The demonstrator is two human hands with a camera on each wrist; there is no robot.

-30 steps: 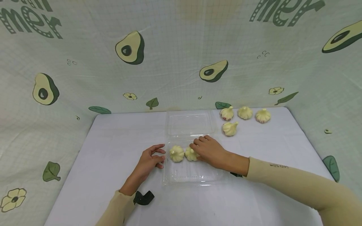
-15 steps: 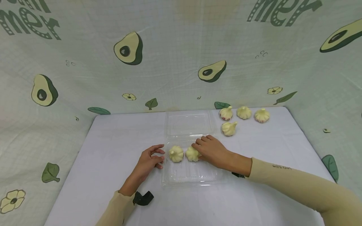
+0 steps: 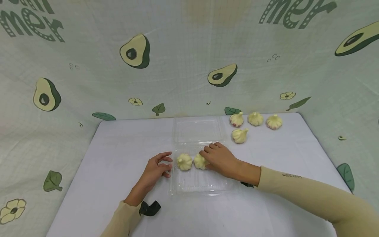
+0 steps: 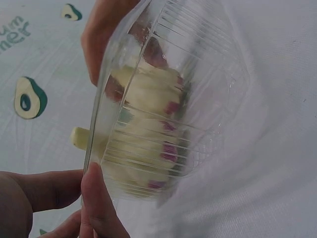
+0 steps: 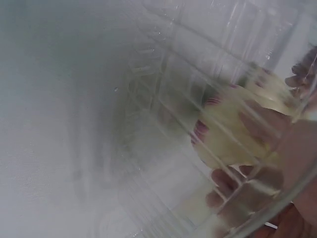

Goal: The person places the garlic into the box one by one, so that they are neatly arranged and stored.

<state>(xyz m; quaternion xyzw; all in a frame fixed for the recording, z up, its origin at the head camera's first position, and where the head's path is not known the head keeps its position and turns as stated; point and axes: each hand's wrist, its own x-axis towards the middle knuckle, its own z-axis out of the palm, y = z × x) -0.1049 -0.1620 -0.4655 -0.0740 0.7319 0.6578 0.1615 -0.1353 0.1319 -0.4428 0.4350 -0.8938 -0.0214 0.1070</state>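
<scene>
1. Head view: right hand gripped right bulb from its right side, inside tray of clear container; bulb lay just left of the knuckles, neck hidden. Left bulb sat just beside it in the far left corner. Left hand was at the left rim, farther from right bulb. Open lid lay flat beyond the tray. Nearest loose bulb lay beyond right hand and to its right, neck tipped right and away; three far bulbs stood behind it

2. Left wrist: thumb and finger pinched the container rim; left bulb was upright, neck poking above the rim, purple base down

3. Right wrist: seen through the clear wall, blurred, fingers closed around right bulb; couldn't tell if its base touched the tray floor
</scene>
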